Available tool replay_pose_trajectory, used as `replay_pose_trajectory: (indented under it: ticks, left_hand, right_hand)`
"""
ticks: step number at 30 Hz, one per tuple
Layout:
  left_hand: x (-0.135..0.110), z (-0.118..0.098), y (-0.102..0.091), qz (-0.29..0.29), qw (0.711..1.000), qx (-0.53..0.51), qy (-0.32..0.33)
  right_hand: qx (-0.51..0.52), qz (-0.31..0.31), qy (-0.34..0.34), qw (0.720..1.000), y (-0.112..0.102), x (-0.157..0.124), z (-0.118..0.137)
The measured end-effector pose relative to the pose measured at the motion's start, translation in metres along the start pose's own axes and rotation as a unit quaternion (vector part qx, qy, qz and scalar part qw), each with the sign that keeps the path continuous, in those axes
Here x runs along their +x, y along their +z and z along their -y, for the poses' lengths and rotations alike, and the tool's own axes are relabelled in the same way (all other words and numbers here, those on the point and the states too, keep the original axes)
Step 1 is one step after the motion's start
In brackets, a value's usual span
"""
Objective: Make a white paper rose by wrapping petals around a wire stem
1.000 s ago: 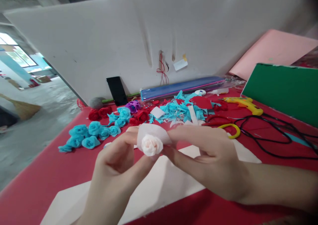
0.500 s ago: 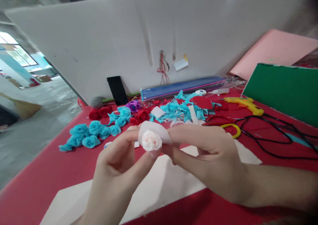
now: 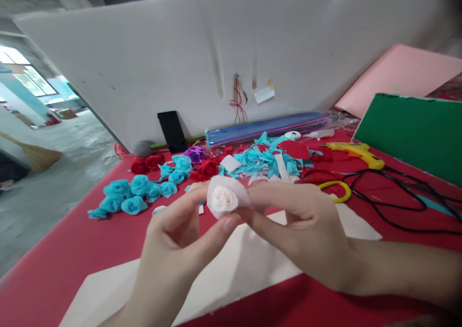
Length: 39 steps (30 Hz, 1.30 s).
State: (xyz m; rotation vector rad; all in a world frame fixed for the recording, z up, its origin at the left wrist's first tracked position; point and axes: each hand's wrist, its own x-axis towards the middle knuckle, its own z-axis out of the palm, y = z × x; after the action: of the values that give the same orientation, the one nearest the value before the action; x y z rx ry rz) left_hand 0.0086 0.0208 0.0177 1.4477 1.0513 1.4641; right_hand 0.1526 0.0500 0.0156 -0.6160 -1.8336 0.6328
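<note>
Between my two hands is a small white paper rose, its tight spiral centre facing me and a loose outer petal curling around its top and right side. My left hand pinches the rose from the left, thumb below it and fingers behind. From the right, my right hand grips the outer petal's edge between thumb and forefinger. Beneath both hands lies a large cream paper sheet on the red tabletop.
Blue paper roses cluster at the left, with red roses behind. Blue paper scraps pile up in the middle. Yellow-handled scissors, a yellow glue gun and its black cord lie right. A phone leans on the board.
The outer petal now wraps further round the left and underside of the white rose. My left thumb has shifted slightly right and up along its base. The view has moved a little.
</note>
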Motion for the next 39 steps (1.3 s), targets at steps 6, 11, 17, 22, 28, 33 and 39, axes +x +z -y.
replay_pose_trajectory:
  ticks: [6, 11, 17, 22, 28, 33, 39]
  left_hand:
    - [-0.001, 0.000, -0.004, 0.006, 0.999, -0.039, -0.012]
    - [-0.002, -0.002, -0.010, 0.019, 0.995, -0.090, -0.030]
    - [0.001, 0.003, -0.015, 0.042, 0.994, -0.100, -0.024]
    - [0.003, 0.012, -0.018, 0.067, 0.996, -0.067, -0.001]
    - [0.001, 0.011, -0.015, 0.077, 0.996, -0.052, 0.005]
    - [0.001, 0.013, -0.018, 0.056, 0.997, -0.045, 0.006]
    - [0.000, 0.008, -0.015, 0.040, 0.998, -0.051, 0.004]
  right_hand:
    - [0.003, 0.030, 0.000, 1.000, 0.000, -0.002, 0.001]
    - [0.054, 0.033, 0.031, 0.997, -0.001, -0.001, 0.004]
    - [0.146, 0.014, 0.092, 0.985, -0.002, 0.001, 0.004]
    - [0.215, 0.036, 0.140, 0.966, -0.001, 0.002, 0.003]
    - [0.299, 0.042, 0.181, 0.936, 0.000, 0.002, 0.003]
    - [0.319, 0.049, 0.200, 0.925, 0.001, 0.001, 0.003]
    - [0.341, 0.066, 0.218, 0.912, 0.000, 0.000, 0.005]
